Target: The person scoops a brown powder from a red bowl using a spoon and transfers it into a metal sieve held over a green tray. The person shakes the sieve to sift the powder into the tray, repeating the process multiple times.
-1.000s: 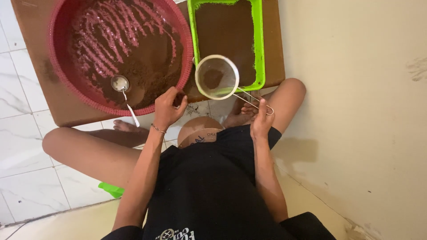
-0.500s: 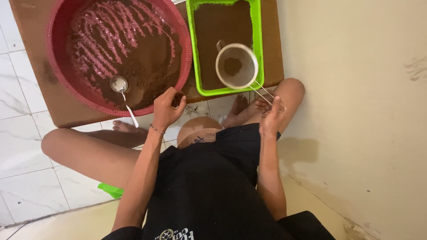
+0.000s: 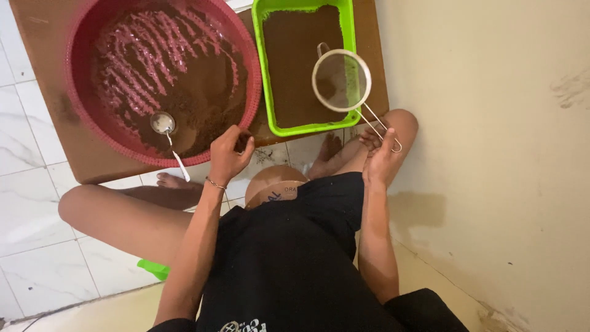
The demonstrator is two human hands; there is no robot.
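My right hand [image 3: 381,154] grips the wire handle of a round metal sieve [image 3: 341,80], held tilted over the right side of a green rectangular tray [image 3: 261,92] filled with fine brown powder. My left hand [image 3: 230,154] rests at the near rim of a large red round basin [image 3: 80,117], fingers pinched together; what they hold is too small to tell. The basin holds brown powder streaked over its ribbed bottom. A metal spoon [image 3: 165,126] with a white handle lies inside it, just left of my left hand.
Basin and tray sit on a brown board [image 3: 46,67] on a white tiled floor [image 3: 24,203]. I sit cross-legged with bare feet near the board's edge. A beige wall [image 3: 491,154] runs close along the right. A green object [image 3: 153,268] pokes out under my left leg.
The sieve moved from the gap between basin and tray to above the tray's right side, and now looks nearly free of powder. My left hand stayed at the basin's rim.
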